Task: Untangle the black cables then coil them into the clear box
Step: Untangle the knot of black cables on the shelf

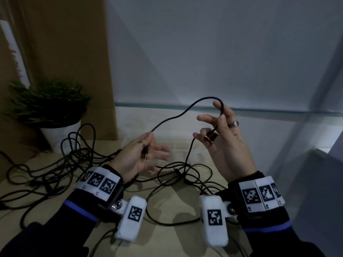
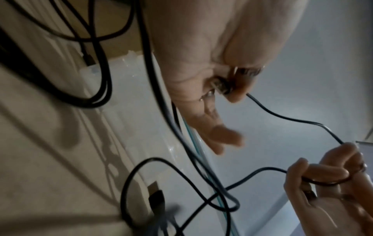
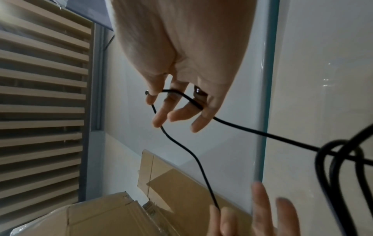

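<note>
- Nearest the lens: two white block-shaped wrist cameras with black square markers (image 1: 134, 217), strapped over dark sleeves with blue stripes.
- Just beyond, on the pale wooden tabletop (image 1: 178, 236): loose loops of thin black cable (image 1: 174, 184) crossing one another between the forearms, not yet sorted.
- Left and farther back on the table: a bigger tangled heap of black cables (image 1: 55, 164), spreading toward a white pot of dark green artificial plant (image 1: 55, 115).
- Left hand (image 1: 141, 156): palm up, thumb and forefinger pinching one black cable close behind its plug, remaining fingers spread loose and straight.
- Right hand (image 1: 222, 138): raised, palm inward, with the same cable looped over the forefinger and across the other fingers, which stay only partly curled; a loose hold rather than a fist.
- Between the hands: that cable arching in the air, then dropping from the right hand into the loops below.
- Far side: clear glass-like box wall (image 1: 241, 108) with a greenish top edge, standing behind the hands; no cable visibly inside yet.
- Step in hand, by the look of it: one cable's free end isolated, first turn of a coil begun.
- Next move probably calls for drawing the trailing length clear of the crossings underneath, gently, since a hard pull could tighten a knot.
</note>
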The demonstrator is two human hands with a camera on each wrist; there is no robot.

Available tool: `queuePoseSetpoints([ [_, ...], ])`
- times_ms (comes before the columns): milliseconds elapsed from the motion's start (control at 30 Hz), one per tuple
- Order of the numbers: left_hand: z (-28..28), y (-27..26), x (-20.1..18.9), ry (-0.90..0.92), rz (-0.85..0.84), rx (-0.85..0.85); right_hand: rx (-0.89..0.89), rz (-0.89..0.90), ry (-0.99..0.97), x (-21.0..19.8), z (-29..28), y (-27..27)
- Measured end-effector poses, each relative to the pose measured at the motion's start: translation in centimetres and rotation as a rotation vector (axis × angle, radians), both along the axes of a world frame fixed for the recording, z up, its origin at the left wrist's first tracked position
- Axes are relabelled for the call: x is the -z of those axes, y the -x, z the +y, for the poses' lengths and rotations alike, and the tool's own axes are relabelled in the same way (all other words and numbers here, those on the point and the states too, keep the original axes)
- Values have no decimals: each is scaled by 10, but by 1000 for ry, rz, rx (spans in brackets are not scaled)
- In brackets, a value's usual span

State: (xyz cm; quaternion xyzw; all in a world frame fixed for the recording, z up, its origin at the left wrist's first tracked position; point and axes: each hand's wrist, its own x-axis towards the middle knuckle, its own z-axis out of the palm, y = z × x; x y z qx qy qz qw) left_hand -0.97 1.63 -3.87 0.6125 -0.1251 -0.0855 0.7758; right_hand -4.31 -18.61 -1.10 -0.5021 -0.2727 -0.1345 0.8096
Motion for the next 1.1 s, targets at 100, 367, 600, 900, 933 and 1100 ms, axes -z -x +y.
queuePoseSetpoints([
  [100,-3,1,0,131,41,64,-26,-9,5,1,3,1],
  [367,-31,7,19,-68,-182,125,-282,3,70,10,23,2],
  [600,-21,0,14,36,-116,-122,154,311,284,10,-14,-15],
  [900,-12,-3,8,204,32,-152,72,244,1761,8,-8,-29],
  [933,-12,-2,7,212,30,-151,106,195,1785,8,-7,-32],
  [1100,-3,-6,2,152,35,-229,283,222,1098,-17,-22,-30],
])
